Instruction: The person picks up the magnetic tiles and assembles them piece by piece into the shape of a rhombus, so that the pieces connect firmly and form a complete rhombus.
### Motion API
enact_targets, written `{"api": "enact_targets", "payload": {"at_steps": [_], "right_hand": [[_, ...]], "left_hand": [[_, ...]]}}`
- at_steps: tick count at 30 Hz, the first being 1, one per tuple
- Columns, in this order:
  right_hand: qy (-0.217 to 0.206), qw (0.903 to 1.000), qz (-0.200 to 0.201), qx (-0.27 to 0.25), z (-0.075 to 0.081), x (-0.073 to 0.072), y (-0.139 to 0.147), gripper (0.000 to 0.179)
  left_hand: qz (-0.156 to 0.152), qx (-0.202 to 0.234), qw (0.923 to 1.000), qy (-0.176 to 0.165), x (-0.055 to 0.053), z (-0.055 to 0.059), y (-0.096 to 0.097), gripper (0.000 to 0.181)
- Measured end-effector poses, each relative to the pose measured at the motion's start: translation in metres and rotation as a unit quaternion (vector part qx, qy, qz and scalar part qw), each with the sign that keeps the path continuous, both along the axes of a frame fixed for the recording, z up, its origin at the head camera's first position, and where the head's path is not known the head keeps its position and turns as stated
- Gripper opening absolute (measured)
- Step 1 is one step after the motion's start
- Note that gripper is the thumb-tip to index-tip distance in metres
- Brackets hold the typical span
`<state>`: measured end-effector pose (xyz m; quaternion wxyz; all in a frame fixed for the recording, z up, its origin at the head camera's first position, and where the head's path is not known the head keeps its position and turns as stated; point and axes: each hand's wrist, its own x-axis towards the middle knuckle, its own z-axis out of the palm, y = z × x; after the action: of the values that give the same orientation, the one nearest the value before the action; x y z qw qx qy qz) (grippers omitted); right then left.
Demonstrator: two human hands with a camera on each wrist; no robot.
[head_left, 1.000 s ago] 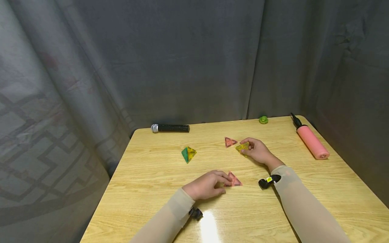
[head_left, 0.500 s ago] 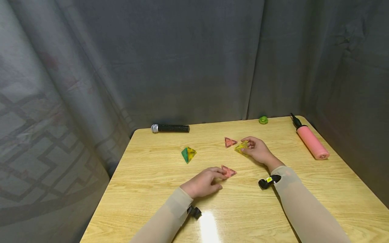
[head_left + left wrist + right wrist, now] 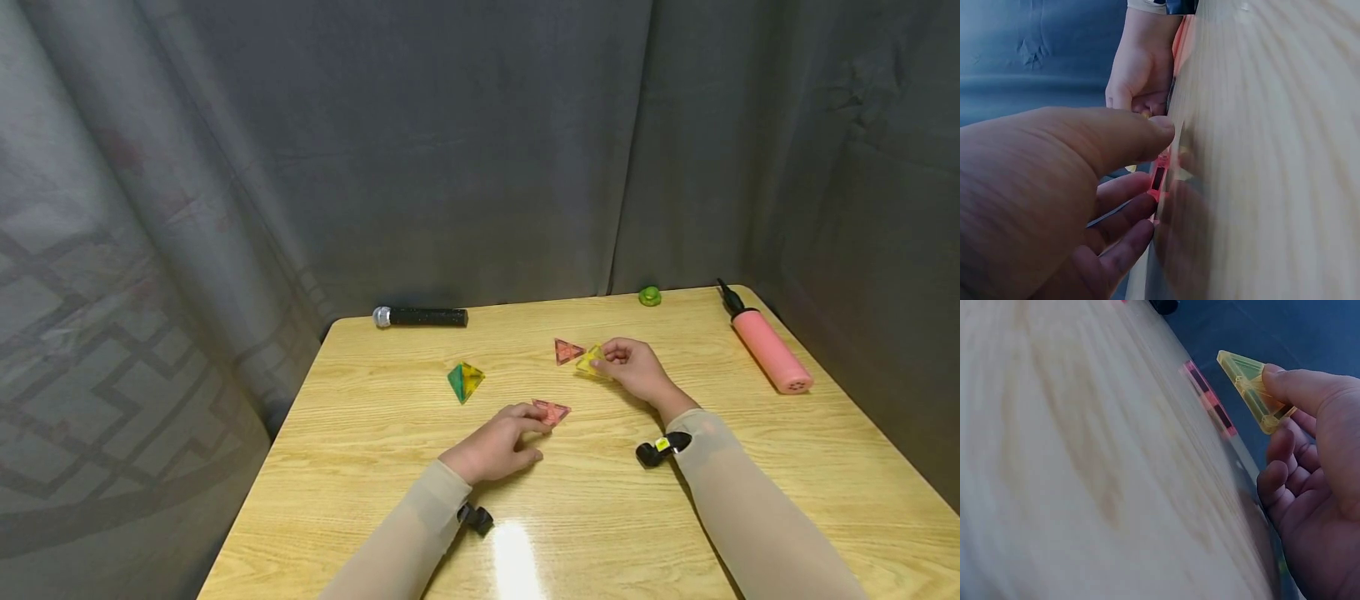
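My right hand (image 3: 636,368) pinches a translucent yellow triangular magnetic tile (image 3: 589,362) between thumb and fingers. In the right wrist view the yellow tile (image 3: 1250,390) stands tilted up beside a pink tile's edge (image 3: 1210,400). That pink triangular tile (image 3: 567,352) lies flat, just left of the yellow one in the head view. Nearer the front, the fingertips of my left hand (image 3: 491,446) rest on a second pink triangular tile (image 3: 555,412), partly covering it; the thumb is held apart. A green and yellow pyramid of tiles (image 3: 466,382) stands to the left.
A black microphone (image 3: 423,317) lies at the back left of the wooden table (image 3: 360,500). At the back stands a small green object (image 3: 649,296), and a pink hand pump (image 3: 771,350) lies along the right edge. Grey curtains (image 3: 465,150) hang behind the table.
My left hand has slid the nearer pink tile left and away from me, turning it. My right hand has brought the yellow tile slightly left, closer to the far pink tile, and tilted it.
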<state>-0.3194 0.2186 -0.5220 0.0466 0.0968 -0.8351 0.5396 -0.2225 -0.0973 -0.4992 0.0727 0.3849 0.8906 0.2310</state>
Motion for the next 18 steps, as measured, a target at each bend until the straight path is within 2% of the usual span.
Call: {"api": "enact_targets", "payload": {"at_steps": [9,18], "right_hand": [[0.007,0.9996,0.028,-0.009,0.005,0.004,-0.013,0.019],[0.025,0.9986,0.046,-0.003,0.009,0.007,-0.026,0.023]], "left_hand": [[0.016,0.006,0.9998,-0.013,-0.006,-0.006,-0.004,0.047],[0.010,0.026,0.9993,-0.023,-0.008,-0.008,-0.007,0.045]]}}
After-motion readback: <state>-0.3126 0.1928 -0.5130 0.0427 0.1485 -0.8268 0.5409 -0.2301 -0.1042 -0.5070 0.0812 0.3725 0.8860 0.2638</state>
